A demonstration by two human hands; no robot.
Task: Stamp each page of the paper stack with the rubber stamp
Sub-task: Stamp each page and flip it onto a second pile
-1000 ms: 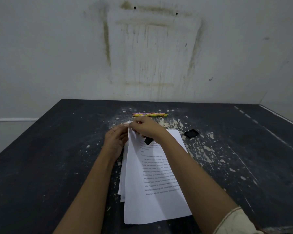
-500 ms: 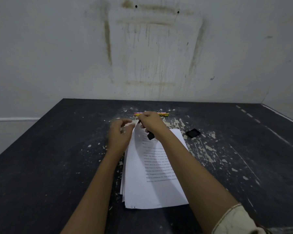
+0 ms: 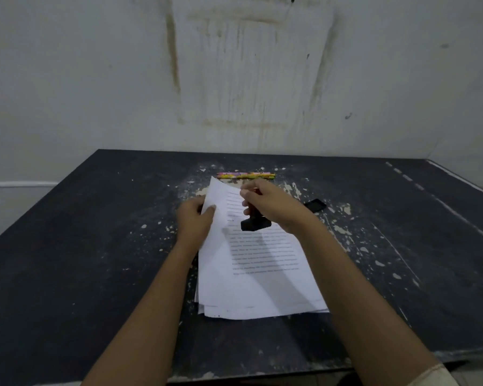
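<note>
The top page point(image 3: 221, 203) is now raised from the paper stack's point(image 3: 262, 296) far-left corner, pinched by the left grip point(image 3: 193, 221); the rubber stamp point(image 3: 255, 224) is grasped by the right grip point(image 3: 276, 205) above the stack.

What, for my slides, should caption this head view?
Left hand lifts a white printed sheet; right hand holds the black rubber stamp over the paper stack.

The table point(image 3: 95, 246) in front of me is dark, almost black, its top scuffed and flecked with pale chips, thickest around the middle. The paper stack point(image 3: 262, 296) lies on it, printed side up. Beyond the stack lie what look like 2 coloured pencils point(image 3: 246, 176), side by side. A small flat black object point(image 3: 314, 205) sits near the stack's far right corner.
</note>
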